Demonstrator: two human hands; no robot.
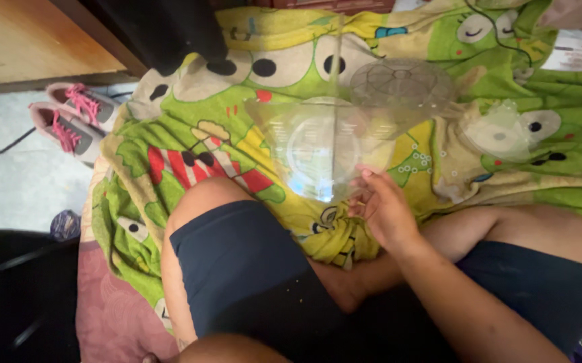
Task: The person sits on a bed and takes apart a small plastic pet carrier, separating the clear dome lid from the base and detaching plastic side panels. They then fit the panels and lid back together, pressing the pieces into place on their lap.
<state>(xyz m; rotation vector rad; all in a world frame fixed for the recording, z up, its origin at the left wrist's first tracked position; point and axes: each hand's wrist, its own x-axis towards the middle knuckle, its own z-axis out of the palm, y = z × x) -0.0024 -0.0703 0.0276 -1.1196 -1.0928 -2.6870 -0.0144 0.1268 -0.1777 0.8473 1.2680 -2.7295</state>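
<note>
My right hand (381,208) reaches forward over my crossed legs and grips the near rim of a clear plastic bowl-shaped container (311,151), holding it tilted above the green cartoon blanket (170,148). Just behind it, a second clear round plastic piece with a ribbed pattern (402,84) touches or overlaps the container; I cannot tell which. A third, smaller clear plastic piece (499,131) lies on the blanket to the right, apart from my hand. My left hand is out of sight.
A pair of grey shoes with pink laces (75,121) stands on the tiled floor at left, below a wooden furniture edge (28,37). A dark cloth (163,30) hangs at the top. A black object (15,296) fills the lower left. Printed paper (580,54) lies top right.
</note>
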